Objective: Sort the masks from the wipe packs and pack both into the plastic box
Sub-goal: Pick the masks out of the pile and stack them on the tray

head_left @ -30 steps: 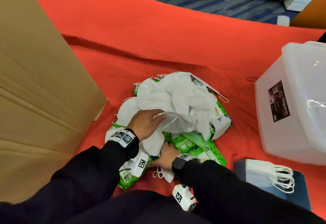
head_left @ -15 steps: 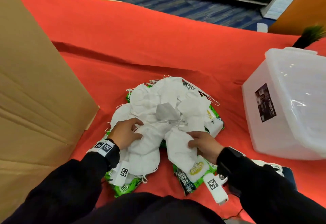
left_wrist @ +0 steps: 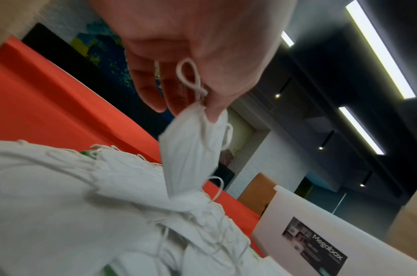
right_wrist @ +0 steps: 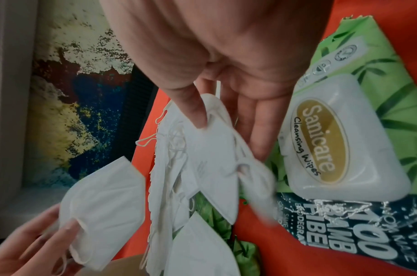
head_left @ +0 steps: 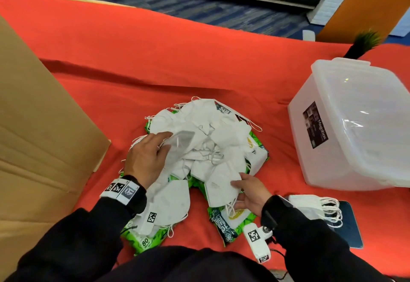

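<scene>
A heap of white masks (head_left: 206, 139) lies on several green wipe packs (head_left: 230, 221) in the middle of the red cloth. My left hand (head_left: 165, 141) pinches one mask (left_wrist: 191, 145) at the heap's upper left and holds it just above the others. At the heap's front right my right hand (head_left: 236, 189) pinches another mask (right_wrist: 210, 149) between thumb and fingers, beside a Sanicare wipe pack (right_wrist: 344, 145). The translucent plastic box (head_left: 332, 148) stands to the right, apart from both hands.
A tall cardboard box (head_left: 33, 126) walls off the left side. A neat stack of masks (head_left: 310, 208) rests on a dark blue flat object (head_left: 350, 230) at the lower right. Bare red cloth (head_left: 177, 55) stretches behind the heap. A small plant (head_left: 363, 42) stands behind the plastic box.
My right hand came out from under the heap and now pinches a mask at the front right. My left hand shifted up the heap and lifted a mask.
</scene>
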{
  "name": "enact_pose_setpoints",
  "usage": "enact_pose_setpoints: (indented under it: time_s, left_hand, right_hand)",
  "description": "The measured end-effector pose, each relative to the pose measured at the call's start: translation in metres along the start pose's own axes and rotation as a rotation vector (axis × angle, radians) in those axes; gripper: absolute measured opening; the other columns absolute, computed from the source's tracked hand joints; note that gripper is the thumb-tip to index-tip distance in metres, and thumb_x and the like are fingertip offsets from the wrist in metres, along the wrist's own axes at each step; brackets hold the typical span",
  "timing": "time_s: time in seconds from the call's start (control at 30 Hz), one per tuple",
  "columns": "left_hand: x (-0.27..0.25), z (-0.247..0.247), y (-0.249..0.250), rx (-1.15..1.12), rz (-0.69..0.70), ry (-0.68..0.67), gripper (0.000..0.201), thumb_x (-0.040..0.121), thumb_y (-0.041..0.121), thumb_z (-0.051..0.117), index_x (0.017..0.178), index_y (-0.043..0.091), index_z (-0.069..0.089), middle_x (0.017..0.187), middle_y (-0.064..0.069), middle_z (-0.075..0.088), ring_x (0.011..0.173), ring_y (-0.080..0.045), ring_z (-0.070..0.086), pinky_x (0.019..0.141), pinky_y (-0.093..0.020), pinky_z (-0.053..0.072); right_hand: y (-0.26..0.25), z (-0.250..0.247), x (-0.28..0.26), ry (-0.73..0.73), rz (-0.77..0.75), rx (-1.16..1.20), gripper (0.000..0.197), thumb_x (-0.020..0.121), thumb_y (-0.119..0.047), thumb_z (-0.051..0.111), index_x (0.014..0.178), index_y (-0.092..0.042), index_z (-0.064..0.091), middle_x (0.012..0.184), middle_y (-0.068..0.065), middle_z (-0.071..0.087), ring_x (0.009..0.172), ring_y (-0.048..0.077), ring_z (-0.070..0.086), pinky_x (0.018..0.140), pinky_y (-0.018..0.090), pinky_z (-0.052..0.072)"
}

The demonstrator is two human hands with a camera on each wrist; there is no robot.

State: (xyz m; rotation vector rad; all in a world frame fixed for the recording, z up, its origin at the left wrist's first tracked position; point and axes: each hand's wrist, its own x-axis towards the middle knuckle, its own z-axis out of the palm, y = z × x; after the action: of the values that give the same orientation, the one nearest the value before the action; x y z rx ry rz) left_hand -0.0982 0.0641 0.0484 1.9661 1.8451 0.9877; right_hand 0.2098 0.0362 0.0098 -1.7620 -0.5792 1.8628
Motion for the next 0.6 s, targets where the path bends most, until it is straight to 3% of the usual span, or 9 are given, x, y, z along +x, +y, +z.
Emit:
enact_pose_setpoints:
  time_s: [0.03, 0.1, 0.17, 0.23, 0.33, 0.4, 0.43, 0.5, 0.6]
  left_hand:
    - [-0.001, -0.001, 0.007, -0.033, -0.033, -0.018, 0.030, 0.091, 0.026, 0.070, 0.121, 0.026, 0.066, 0.090, 0.004, 0.067, 0.079, -0.021, 0.064, 0.069, -0.033, 0.051]
    - [-0.004, 0.005, 0.018, -0.150, -0.127, -0.091, 0.034, 0.085, 0.023, 0.079, 0.115, 0.030, 0.065, 0.083, 0.009, 0.067, 0.075, -0.015, 0.065, 0.071, -0.032, 0.053]
    - [-0.014, 0.020, 0.029, -0.261, -0.180, -0.160, 0.034, 0.081, 0.023, 0.081, 0.110, 0.034, 0.065, 0.080, 0.011, 0.068, 0.075, -0.008, 0.066, 0.073, -0.032, 0.056]
    - [-0.030, 0.040, 0.042, -0.323, -0.160, -0.260, 0.031, 0.082, 0.025, 0.078, 0.109, 0.037, 0.066, 0.085, 0.015, 0.070, 0.081, -0.002, 0.067, 0.078, -0.032, 0.057]
    - [-0.051, 0.064, 0.061, -0.394, -0.088, -0.562, 0.040, 0.079, 0.040, 0.073, 0.118, 0.042, 0.065, 0.099, 0.020, 0.072, 0.097, 0.002, 0.067, 0.093, -0.033, 0.053]
    - [-0.056, 0.071, 0.067, -0.376, -0.038, -0.739, 0.055, 0.079, 0.051, 0.069, 0.132, 0.043, 0.057, 0.113, 0.024, 0.069, 0.108, 0.005, 0.063, 0.102, -0.031, 0.048]
    - [-0.055, 0.072, 0.067, -0.384, -0.032, -0.785, 0.058, 0.081, 0.053, 0.067, 0.137, 0.044, 0.053, 0.117, 0.025, 0.068, 0.112, 0.006, 0.061, 0.104, -0.029, 0.046]
    - [-0.051, 0.071, 0.063, -0.431, -0.030, -0.766, 0.050, 0.086, 0.050, 0.066, 0.134, 0.039, 0.057, 0.117, 0.023, 0.069, 0.112, 0.006, 0.061, 0.103, -0.031, 0.048]
    - [-0.042, 0.070, 0.052, -0.335, -0.052, -0.449, 0.049, 0.084, 0.049, 0.071, 0.129, 0.035, 0.057, 0.123, 0.017, 0.058, 0.108, 0.001, 0.058, 0.096, -0.032, 0.051]
  right_hand:
    - [0.000, 0.000, -0.003, -0.003, -0.008, 0.015, 0.023, 0.097, -0.003, 0.061, 0.118, -0.012, 0.064, 0.100, 0.012, 0.076, 0.072, 0.030, 0.072, 0.054, 0.038, 0.057]
    - [0.001, 0.000, -0.003, -0.025, -0.035, 0.046, 0.031, 0.093, 0.003, 0.065, 0.121, -0.012, 0.062, 0.105, 0.015, 0.076, 0.077, 0.028, 0.072, 0.057, 0.037, 0.059]
    - [0.002, 0.005, -0.004, -0.037, -0.051, 0.063, 0.040, 0.090, 0.013, 0.061, 0.124, -0.008, 0.062, 0.109, 0.017, 0.075, 0.086, 0.029, 0.073, 0.064, 0.038, 0.061]
    - [0.003, 0.009, -0.004, -0.053, -0.039, 0.093, 0.037, 0.092, 0.015, 0.053, 0.124, -0.002, 0.062, 0.100, 0.017, 0.075, 0.079, 0.027, 0.072, 0.063, 0.038, 0.061]
    - [0.002, 0.017, -0.007, -0.052, -0.037, 0.179, 0.025, 0.101, -0.015, 0.055, 0.120, -0.004, 0.066, 0.097, 0.017, 0.075, 0.078, 0.029, 0.072, 0.066, 0.040, 0.059]
    - [0.002, 0.017, -0.007, -0.057, -0.043, 0.183, 0.040, 0.098, -0.041, 0.062, 0.118, -0.007, 0.071, 0.106, 0.020, 0.074, 0.090, 0.034, 0.072, 0.077, 0.044, 0.056]
    - [0.001, 0.018, -0.009, -0.067, -0.068, 0.165, 0.040, 0.096, -0.042, 0.066, 0.117, -0.008, 0.071, 0.109, 0.020, 0.074, 0.094, 0.035, 0.072, 0.081, 0.047, 0.055]
    - [0.000, 0.015, -0.010, -0.099, -0.138, 0.136, 0.024, 0.095, -0.022, 0.069, 0.114, -0.008, 0.069, 0.113, 0.022, 0.074, 0.102, 0.038, 0.071, 0.090, 0.052, 0.052]
    - [-0.004, 0.010, -0.012, -0.129, -0.192, 0.132, 0.027, 0.094, -0.002, 0.065, 0.121, -0.004, 0.067, 0.117, 0.022, 0.072, 0.108, 0.041, 0.069, 0.091, 0.056, 0.055]
